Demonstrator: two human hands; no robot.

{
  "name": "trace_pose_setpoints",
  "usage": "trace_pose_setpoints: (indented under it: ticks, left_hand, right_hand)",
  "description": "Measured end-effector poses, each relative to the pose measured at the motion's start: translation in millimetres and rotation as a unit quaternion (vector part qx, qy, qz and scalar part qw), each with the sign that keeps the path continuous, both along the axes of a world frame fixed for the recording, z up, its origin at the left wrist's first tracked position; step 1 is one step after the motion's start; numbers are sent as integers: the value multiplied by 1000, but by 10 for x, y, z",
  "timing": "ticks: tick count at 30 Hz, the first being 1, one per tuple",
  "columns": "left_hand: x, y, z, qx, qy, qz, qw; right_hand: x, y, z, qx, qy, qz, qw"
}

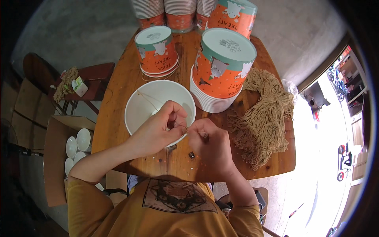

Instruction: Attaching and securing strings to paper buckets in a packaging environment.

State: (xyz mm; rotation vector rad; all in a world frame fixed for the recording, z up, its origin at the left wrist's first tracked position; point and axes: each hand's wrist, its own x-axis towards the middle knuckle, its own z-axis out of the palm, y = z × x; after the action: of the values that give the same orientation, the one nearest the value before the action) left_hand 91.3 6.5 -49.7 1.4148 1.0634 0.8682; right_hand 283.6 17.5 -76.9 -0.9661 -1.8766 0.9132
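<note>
A white paper bucket stands mouth up on the wooden table in front of me. A thin tan cord runs from the far left part of its wall across its mouth toward my hands. My left hand is over the near right rim, with thumb and fingers pinched on the cord. Just right of it, my right hand is curled with its fingers pinched close to the left fingertips. A short bit of cord shows at the right fingers; its exact end is hidden.
Orange buckets stand upside down in stacks at the back of the wooden table. A smaller stack has cord around it. Bundled tan cords lie at right. A cardboard box of white buckets is at lower left, near a red stool.
</note>
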Motion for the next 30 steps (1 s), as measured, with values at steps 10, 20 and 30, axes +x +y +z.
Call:
trace_pose_setpoints:
  ticks: [10, 20, 30]
  left_hand:
    - [-6, -9, 16, 7, 4, 8, 1000]
    - [5, -21, 12, 38, 26, -2, 999]
    - [11, -19, 30, 30, 24, 0, 999]
  right_hand:
    - [-12, -61, 82, -61, 5, -15, 998]
    - [29, 113, 179, -415, 209, 63, 883]
    - [-20, -10, -77, 197, 9, -45, 979]
